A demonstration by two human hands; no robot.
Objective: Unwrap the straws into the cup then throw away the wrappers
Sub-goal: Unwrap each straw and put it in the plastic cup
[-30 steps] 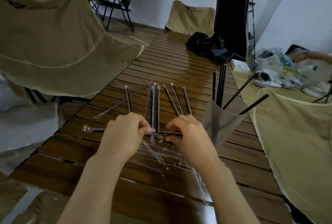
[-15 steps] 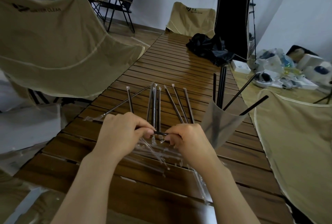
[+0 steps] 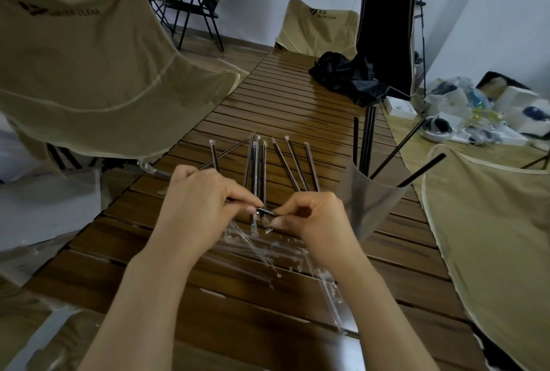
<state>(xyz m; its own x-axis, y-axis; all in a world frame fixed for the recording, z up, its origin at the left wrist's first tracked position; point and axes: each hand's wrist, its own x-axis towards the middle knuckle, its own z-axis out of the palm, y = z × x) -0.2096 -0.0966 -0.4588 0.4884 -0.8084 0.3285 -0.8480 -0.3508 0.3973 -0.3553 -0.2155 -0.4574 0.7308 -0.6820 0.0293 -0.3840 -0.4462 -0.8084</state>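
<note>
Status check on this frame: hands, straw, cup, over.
Left hand and right hand both pinch one thin black straw. Translucent plastic cup holds unwrapped straws. Clear empty wrappers litter the slatted wooden table.

Two bare forearms, no sleeves in view, left hand, right hand, both hands ungloved

Black straws, translucent grey cup, brown slatted table, tan chairs.

I see both forearms reaching forward with the wrists close together, my left hand curled with thumb and forefinger pinched just beside my right hand, whose fingers are likewise curled and pinched facing it.
</note>
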